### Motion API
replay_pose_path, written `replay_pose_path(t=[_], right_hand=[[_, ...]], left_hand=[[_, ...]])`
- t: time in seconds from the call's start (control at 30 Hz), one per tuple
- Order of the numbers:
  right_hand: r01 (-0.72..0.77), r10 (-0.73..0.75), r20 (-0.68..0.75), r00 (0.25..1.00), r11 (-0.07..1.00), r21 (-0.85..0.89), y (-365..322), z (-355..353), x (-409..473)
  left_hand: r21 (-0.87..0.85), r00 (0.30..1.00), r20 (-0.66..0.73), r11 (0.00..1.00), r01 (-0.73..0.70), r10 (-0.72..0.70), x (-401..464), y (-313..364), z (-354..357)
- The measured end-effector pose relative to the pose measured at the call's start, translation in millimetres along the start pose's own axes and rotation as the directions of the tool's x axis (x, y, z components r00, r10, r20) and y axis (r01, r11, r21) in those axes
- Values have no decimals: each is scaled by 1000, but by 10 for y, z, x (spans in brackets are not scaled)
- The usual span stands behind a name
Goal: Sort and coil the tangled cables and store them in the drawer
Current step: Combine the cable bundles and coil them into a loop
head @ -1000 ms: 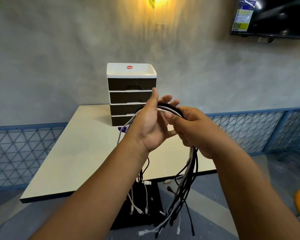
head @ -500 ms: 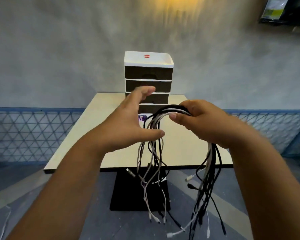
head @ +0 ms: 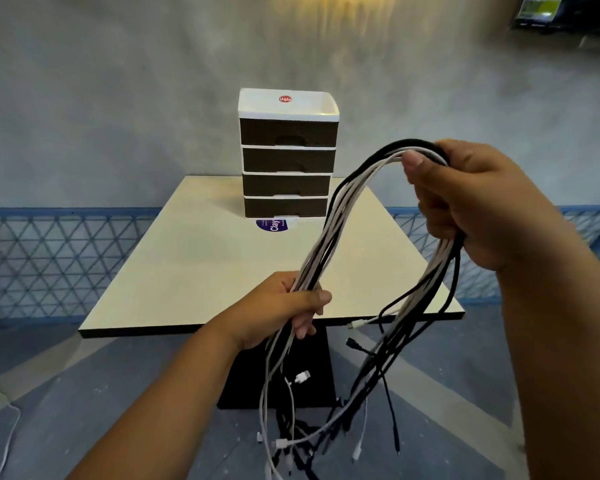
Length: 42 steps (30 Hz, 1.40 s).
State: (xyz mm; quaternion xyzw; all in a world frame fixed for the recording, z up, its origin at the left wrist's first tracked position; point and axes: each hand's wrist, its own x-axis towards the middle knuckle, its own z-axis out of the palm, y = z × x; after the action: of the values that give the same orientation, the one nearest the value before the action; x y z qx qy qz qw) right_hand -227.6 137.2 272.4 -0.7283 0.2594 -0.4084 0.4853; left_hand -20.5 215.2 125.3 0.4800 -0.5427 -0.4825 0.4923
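Observation:
A bundle of several black and white cables arches between my hands in front of the table. My right hand grips the top of the arch, held high at the right. Lower and nearer, my left hand is curled round the left strand of the bundle. Loose ends with plugs dangle down toward the floor. A small drawer unit with a white top and dark drawer fronts stands at the back of the cream table; all its drawers look closed.
A round purple sticker lies on the table just in front of the drawer unit. The table stands on a black pedestal base. A blue mesh fence runs behind along a grey wall. A thin white cord lies on the floor at left.
My left hand has dropped down and closed round the left part of the bundle, which it was not holding half a second ago. My right hand kept its grip and rose to the right.

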Motion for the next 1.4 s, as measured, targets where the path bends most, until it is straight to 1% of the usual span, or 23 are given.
replay_pose_path(t=[0.07,0.13,0.2,0.27,0.37,0.47,0.53,0.63,0.7,0.73,0.77,0.83,0.87,0.9,0.93,0.97,1.0,1.07,1.13,1.2,1.23,1.3,1.4], right_hand=[[-38,39,-23,999,998,45,190,-87,38],[-88,88,4,996,990,111,480,-167,49],[-164,149,87,985,963,212,830,-226,11],[-244,204,184,962,942,231,1171,-268,-72],[-305,251,310,917,942,140,1562,-264,-200],[-379,320,418,850,923,66,1789,-181,-272],[-413,362,486,796,911,-2,1861,-108,-275],[-372,437,549,712,898,-233,1820,-29,-241],[-333,497,537,682,865,-377,1685,-29,-177],[-312,489,521,699,865,-392,1582,-27,-142],[-283,444,494,748,886,-369,1452,-1,-93],[-180,283,403,870,944,-276,1169,100,7],[-110,203,357,912,958,-265,1040,167,46],[-50,146,330,933,958,-282,936,238,78],[-18,121,323,939,952,-305,859,294,104],[-18,123,329,936,952,-305,821,337,114],[-41,132,338,932,964,-262,791,367,101],[-114,140,338,931,989,-94,749,387,60],[-162,150,292,945,987,17,691,405,56],[-176,164,236,958,984,34,604,439,95],[-174,165,213,963,984,28,547,458,122],[-177,171,172,970,984,21,405,467,159],[-178,175,135,975,984,11,258,432,204]], left_hand=[[-24,999,-11,999,42,-42,-40,-127,-62],[-68,996,-57,995,69,-73,-71,-176,-157],[-104,989,-95,989,105,-115,-93,-132,-283],[-98,981,-115,984,148,-159,-107,-20,-441],[-6,979,-80,982,189,-188,-129,233,-670],[164,973,-16,960,229,-229,-108,542,-775],[292,967,8,925,243,-256,-53,740,-761],[471,957,32,849,240,-288,60,988,-652],[555,951,42,799,232,-306,143,1100,-553],[590,949,41,774,229,-312,191,1137,-500],[619,948,38,752,225,-315,239,1165,-448],[660,944,45,719,217,-326,335,1208,-343],[678,942,55,705,209,-332,375,1230,-299],[694,940,65,692,199,-336,411,1247,-268],[705,939,75,684,189,-337,442,1265,-244],[709,938,84,681,180,-336,464,1279,-236],[708,938,95,685,172,-333,477,1290,-234],[675,940,124,721,154,-316,489,1282,-255],[566,947,182,816,118,-264,492,1221,-301],[389,951,256,919,62,-173,485,1120,-368],[301,951,287,953,28,-119,472,1055,-405],[149,949,314,988,-32,-17,422,893,-468],[-59,959,279,997,-40,55,317,650,-499]])
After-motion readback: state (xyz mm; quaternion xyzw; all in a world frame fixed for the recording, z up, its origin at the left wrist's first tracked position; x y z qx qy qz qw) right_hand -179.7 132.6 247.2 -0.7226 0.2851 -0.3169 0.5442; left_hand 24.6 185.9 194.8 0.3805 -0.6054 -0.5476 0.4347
